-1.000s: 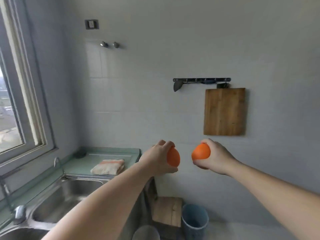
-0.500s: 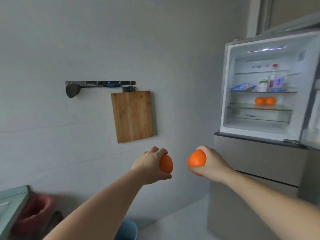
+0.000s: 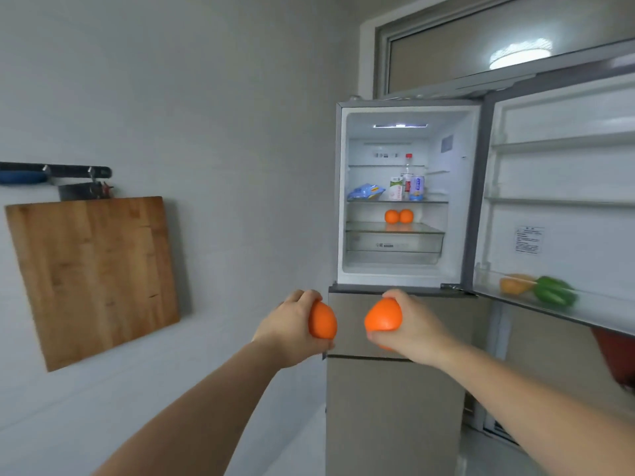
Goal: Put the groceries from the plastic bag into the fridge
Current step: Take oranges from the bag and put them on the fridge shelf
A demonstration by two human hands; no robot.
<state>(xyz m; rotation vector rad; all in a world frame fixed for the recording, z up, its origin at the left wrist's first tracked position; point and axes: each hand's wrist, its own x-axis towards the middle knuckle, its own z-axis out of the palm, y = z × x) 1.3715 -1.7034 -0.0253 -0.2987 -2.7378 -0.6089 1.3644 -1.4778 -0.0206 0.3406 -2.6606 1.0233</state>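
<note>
head: orange (image 3: 322,320) inside each grip

No text is legible anywhere. White sticker (image 3: 529,239) on inside of open fridge door (image 3: 563,187), up and right of right hand (image 3: 410,329): printed lines, too small to read. Small label (image 3: 384,245) on drawer front above both hands: blurred. Milk carton (image 3: 396,188), can (image 3: 416,188) and bottle (image 3: 407,176) on shelf carry print, unreadable.
</note>
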